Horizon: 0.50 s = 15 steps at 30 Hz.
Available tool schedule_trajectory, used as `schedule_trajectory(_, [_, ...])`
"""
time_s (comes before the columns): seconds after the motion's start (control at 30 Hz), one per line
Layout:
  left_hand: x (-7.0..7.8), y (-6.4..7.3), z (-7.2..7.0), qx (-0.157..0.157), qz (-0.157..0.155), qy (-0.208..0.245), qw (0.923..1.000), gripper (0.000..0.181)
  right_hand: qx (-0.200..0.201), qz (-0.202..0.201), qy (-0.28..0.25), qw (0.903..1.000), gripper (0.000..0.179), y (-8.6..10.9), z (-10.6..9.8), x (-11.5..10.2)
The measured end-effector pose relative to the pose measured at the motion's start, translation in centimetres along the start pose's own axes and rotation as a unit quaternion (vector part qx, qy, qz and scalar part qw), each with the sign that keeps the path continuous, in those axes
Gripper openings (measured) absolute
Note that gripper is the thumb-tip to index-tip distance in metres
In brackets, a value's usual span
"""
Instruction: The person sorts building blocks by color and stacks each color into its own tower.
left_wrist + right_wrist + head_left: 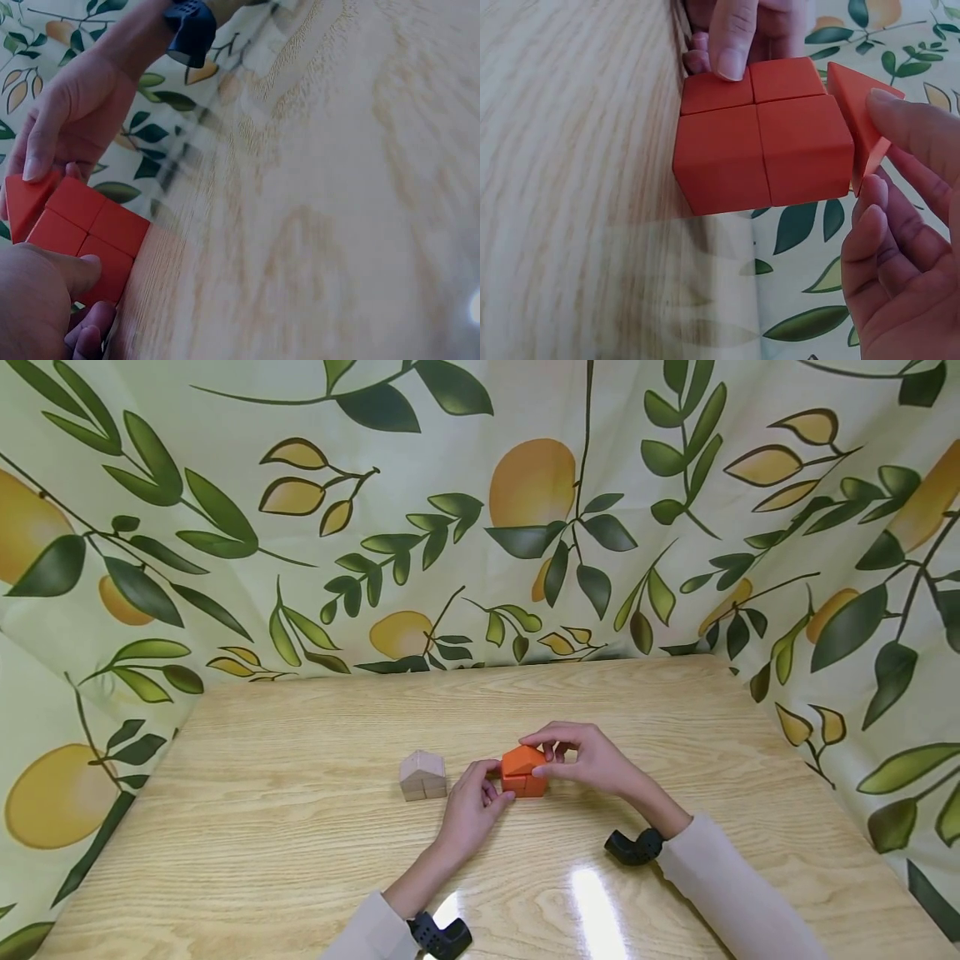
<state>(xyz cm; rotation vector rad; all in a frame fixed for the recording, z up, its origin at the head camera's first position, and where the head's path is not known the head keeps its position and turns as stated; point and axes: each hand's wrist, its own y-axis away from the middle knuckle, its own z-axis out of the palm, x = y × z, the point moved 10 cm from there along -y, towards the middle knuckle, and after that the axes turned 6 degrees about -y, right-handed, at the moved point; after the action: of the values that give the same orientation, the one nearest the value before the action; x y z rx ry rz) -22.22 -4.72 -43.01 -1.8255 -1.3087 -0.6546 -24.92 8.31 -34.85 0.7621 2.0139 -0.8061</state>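
Observation:
Several orange cubes stand stacked two by two on the table, just right of its middle. My left hand grips the stack from the left side, its thumb on a cube face in both wrist views. At the top, an orange triangular block is pinched between the thumb and fingers of my right hand. In the right wrist view this triangular block lies along the upper cubes, slightly tilted with a narrow gap showing.
Left of my left hand stands a small pale house-shaped block stack with a peaked top. The wood-grain table meets a leaf-and-fruit patterned cloth at the back and sides. Black wrist devices sit on both wrists.

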Motion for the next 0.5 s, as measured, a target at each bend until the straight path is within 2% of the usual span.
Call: schedule_trajectory(0.5, [0.02, 0.00, -0.05, 0.000, -0.003, -0.003, 1.0000, 0.037, -0.006, 0.004, 0.005, 1.0000, 0.034, 0.05, 0.39, 0.37])
